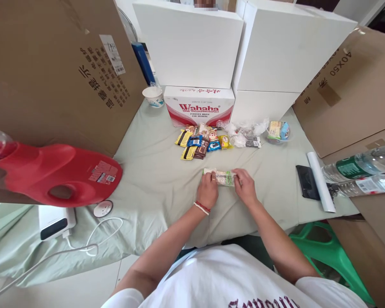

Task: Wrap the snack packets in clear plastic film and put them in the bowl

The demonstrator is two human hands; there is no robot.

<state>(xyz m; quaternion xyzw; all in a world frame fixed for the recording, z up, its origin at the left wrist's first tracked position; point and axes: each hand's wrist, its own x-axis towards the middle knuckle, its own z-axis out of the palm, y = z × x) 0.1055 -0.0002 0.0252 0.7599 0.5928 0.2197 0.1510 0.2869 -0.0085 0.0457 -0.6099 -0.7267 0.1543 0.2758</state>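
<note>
A long wrapped snack (223,177) with green and white packaging lies across the cloth between my two hands. My left hand (208,188), with red and white bracelets at the wrist, is closed on its left end. At its right end, the fingers of my right hand (244,185) pinch the wrapper. Beyond them sits a pile of small wrapped snacks (202,144) in yellow, blue and brown. To the right of the pile are crumpled clear plastic wrappers (244,133) and a clear round container (278,131) with packets in it.
A Wahaha box (199,107) and white boxes (266,51) stand at the back, a paper cup (154,96) beside them. On the left are a red jug (64,175) and a power bank (56,221); on the right, a phone (307,182), a white roll (321,182) and bottles (361,167).
</note>
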